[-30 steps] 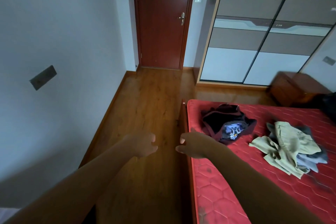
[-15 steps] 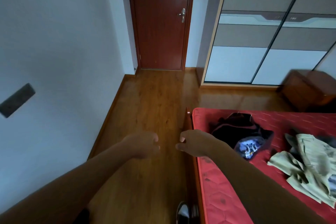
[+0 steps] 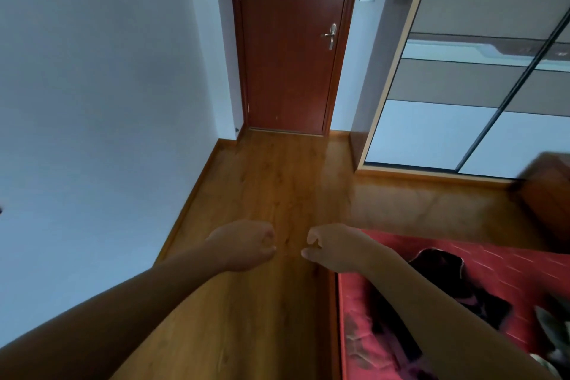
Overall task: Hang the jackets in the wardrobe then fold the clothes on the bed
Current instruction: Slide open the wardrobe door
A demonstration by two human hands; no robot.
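Note:
My left hand (image 3: 246,245) and my right hand (image 3: 331,247) are held out side by side over the wooden floor, both with fingers curled in and nothing in them. A dark jacket (image 3: 444,284) lies crumpled on the red bed (image 3: 509,259) at the lower right, partly behind my right forearm. A pale garment (image 3: 552,324) shows only at the right edge. The wardrobe (image 3: 462,77) with sliding panel doors stands closed at the upper right.
A closed brown door (image 3: 293,40) is straight ahead at the end of the wooden floor (image 3: 271,182). A pale wall (image 3: 101,86) runs along the left. A brown nightstand (image 3: 546,194) sits blurred at the right, between bed and wardrobe.
The view has swung left and up, so the bed and the clothes have slid toward the lower right edge. Both hands keep the same curled pose, close together.

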